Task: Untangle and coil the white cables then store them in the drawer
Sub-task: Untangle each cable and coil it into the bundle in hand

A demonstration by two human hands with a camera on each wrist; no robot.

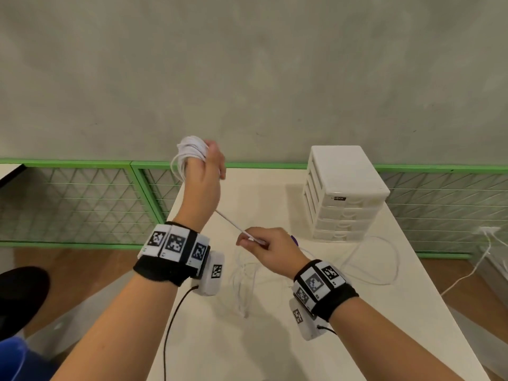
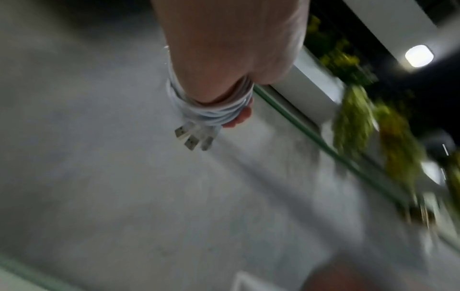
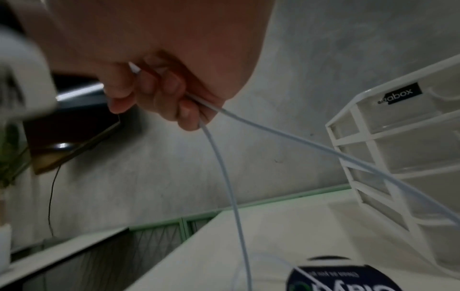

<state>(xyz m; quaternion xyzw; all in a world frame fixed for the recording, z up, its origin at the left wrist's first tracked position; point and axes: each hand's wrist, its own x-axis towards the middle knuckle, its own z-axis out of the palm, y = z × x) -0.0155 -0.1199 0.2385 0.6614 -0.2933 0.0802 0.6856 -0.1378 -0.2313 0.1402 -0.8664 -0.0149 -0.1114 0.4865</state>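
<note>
My left hand (image 1: pixel 203 171) is raised above the table's far left corner with white cable coils (image 1: pixel 189 152) wound around its fingers. In the left wrist view the coils (image 2: pixel 214 110) wrap the hand and three USB plugs (image 2: pixel 194 137) stick out below them. A taut strand (image 1: pixel 231 222) runs from that hand down to my right hand (image 1: pixel 264 246), which pinches the cable (image 3: pixel 216 141) in curled fingers. Loose white cable loops (image 1: pixel 379 259) lie on the table. The white drawer unit (image 1: pixel 343 193) stands at the back right, drawers closed.
The white table (image 1: pixel 357 339) ends at a green mesh fence (image 1: pixel 82 199) by the grey wall. A dark round label object (image 3: pixel 348 279) sits on the table below my right hand. Another white lead (image 1: pixel 467 273) hangs off to the right over the wooden floor.
</note>
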